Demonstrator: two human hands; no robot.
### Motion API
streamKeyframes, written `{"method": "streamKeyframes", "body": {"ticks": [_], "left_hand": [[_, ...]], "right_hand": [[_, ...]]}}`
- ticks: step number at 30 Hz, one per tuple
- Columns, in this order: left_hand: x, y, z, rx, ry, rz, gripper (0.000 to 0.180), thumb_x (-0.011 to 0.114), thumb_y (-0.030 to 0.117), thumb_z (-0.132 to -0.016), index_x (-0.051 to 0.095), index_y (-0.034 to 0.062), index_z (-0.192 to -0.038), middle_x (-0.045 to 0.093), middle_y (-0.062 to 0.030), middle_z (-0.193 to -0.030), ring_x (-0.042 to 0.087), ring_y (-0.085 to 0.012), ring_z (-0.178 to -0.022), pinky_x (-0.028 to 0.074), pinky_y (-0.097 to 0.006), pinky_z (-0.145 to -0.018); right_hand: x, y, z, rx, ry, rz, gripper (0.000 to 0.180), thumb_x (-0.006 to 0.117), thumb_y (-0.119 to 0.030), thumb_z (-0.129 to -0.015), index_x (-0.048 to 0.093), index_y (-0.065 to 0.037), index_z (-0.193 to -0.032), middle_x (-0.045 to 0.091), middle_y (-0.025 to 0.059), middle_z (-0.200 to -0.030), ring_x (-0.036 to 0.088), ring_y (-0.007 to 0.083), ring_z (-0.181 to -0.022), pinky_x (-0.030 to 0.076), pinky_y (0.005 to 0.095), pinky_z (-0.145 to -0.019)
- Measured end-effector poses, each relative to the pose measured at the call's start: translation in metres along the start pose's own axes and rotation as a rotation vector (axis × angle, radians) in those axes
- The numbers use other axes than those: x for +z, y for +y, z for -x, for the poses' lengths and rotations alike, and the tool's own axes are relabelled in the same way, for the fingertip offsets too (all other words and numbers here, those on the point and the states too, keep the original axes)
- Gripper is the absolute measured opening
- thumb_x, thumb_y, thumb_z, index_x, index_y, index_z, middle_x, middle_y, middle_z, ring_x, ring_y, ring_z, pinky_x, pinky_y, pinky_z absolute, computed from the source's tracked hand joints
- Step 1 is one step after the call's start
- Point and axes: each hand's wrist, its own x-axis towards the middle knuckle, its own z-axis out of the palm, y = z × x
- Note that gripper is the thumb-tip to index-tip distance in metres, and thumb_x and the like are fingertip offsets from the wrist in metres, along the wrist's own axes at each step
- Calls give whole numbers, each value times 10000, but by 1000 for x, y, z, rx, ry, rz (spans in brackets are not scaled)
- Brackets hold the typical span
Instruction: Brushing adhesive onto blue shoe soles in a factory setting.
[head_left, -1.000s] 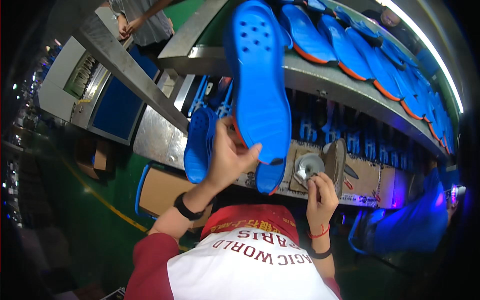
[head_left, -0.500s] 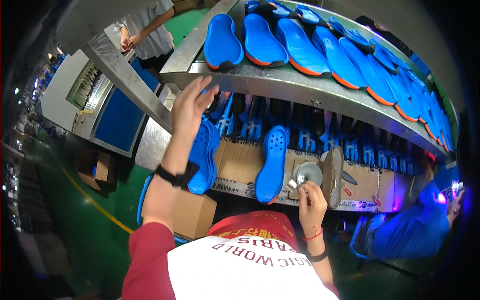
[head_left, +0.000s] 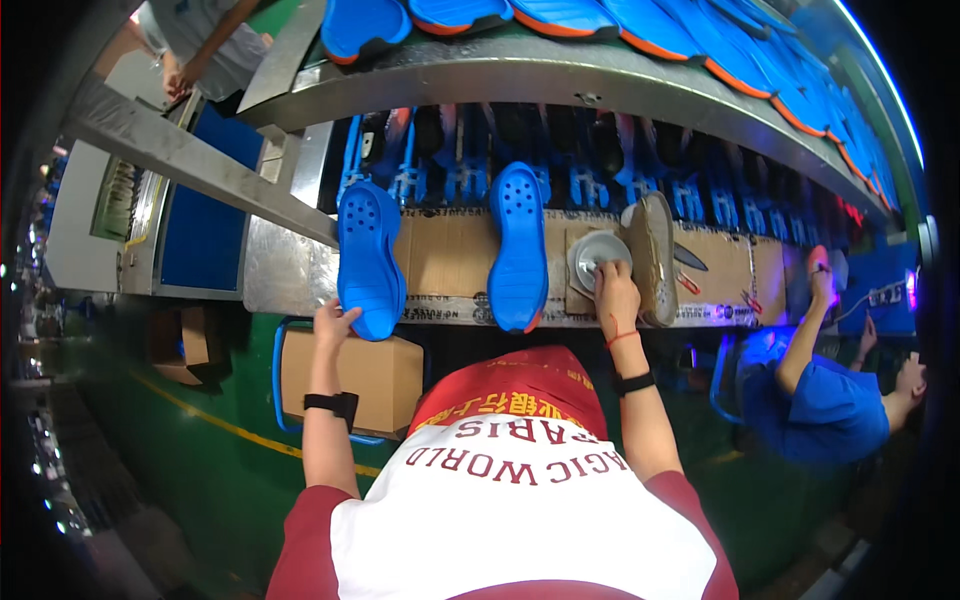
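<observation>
A blue shoe sole (head_left: 370, 255) with holes at its far end lies at the left of the cardboard-covered bench. My left hand (head_left: 332, 323) is at its near left edge, thumb and fingers closed on the rim. A second blue sole (head_left: 517, 250), with an orange patch at its near tip, lies in the middle, touched by neither hand. Right of it stands a white bowl (head_left: 578, 262). My right hand (head_left: 618, 295) reaches over the bowl's near side, fingers bunched and fingertips inside. Whatever they hold is hidden.
A worn beige, sole-shaped piece (head_left: 655, 260) stands beside the bowl, with a dark blade (head_left: 690, 257) beyond it. Blue soles line the metal shelf (head_left: 430, 82) above; footwear parts hang below it. A cardboard box (head_left: 350, 375) sits near my left forearm. A blue-shirted co-worker (head_left: 815, 390) works at right.
My left hand has come down from beside the shelf edge to the left sole's near end. My right fingers have moved further into the bowl. The view has shifted, showing less of the shelf top.
</observation>
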Motion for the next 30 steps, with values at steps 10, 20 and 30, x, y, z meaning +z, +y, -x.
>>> {"method": "streamKeyframes", "body": {"ticks": [10,20,30], "left_hand": [[24,100,103,42,-393,787,560,641,-68,-781,404,30,-1279,575,-121,-1147,599,-230,-1041,536,-396,-835],[80,180,130,429,-391,620,551,658,-40,-794,392,-17,-1276,568,-117,-1140,578,-198,-1057,526,-330,-847],[133,226,145,607,-155,542,439,656,-45,-798,437,-37,-1178,594,-133,-1062,628,-177,-926,540,-284,-772]], "right_hand": [[14,17,-8,-20,-124,27,112,574,-156,-870,603,-66,-930,579,138,-986,620,366,-763,508,445,-662],[-12,0,-6,-22,-106,17,113,589,-158,-863,607,-65,-926,584,127,-953,613,369,-777,500,448,-662],[-123,-79,1,-65,107,-625,92,636,44,-795,630,8,-879,615,91,-941,413,54,-516,338,215,-464]]}}
